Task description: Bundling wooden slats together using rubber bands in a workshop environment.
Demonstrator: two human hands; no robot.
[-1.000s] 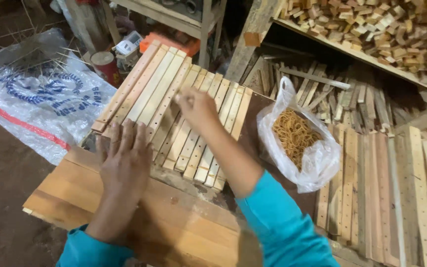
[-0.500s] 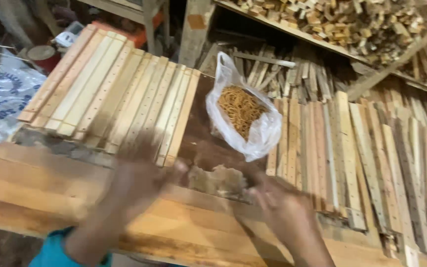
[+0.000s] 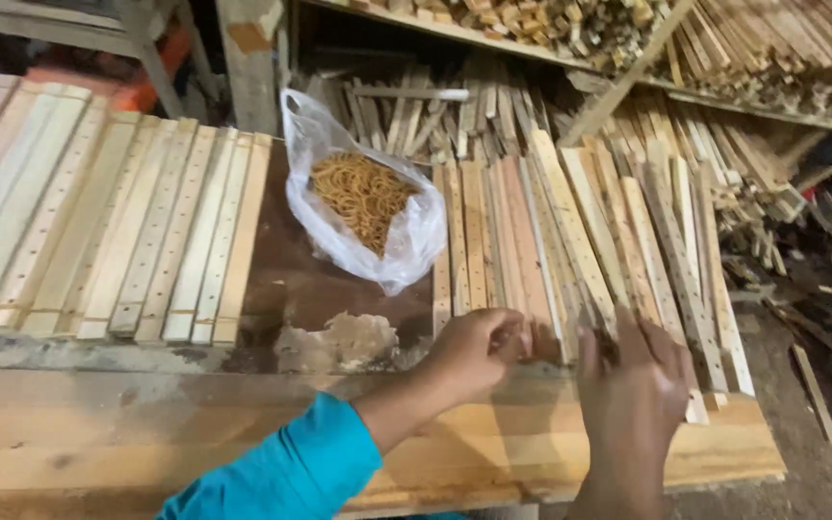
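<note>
Both my hands are at the near ends of the right pile of drilled wooden slats (image 3: 570, 221), which lies on the plank workbench (image 3: 146, 424). My left hand (image 3: 479, 351), in a teal sleeve, is curled with its fingertips gripping the end of one slat. To its right is my right hand (image 3: 633, 390), fingers apart, their tips resting on the ends of neighbouring slats. A clear plastic bag of rubber bands (image 3: 363, 197) stands open just beyond my left hand. A second row of slats (image 3: 117, 221) lies side by side at the left.
Sawdust (image 3: 339, 342) sits on the dark board between the two slat groups. A shelf heaped with small wood blocks (image 3: 532, 24) runs along the back, with loose sticks (image 3: 435, 106) below it. Scrap strips litter the floor at the right (image 3: 820, 289).
The view has swung right. Both hands left the left row of slats and crossed to the right pile, where they now touch the slat ends.
</note>
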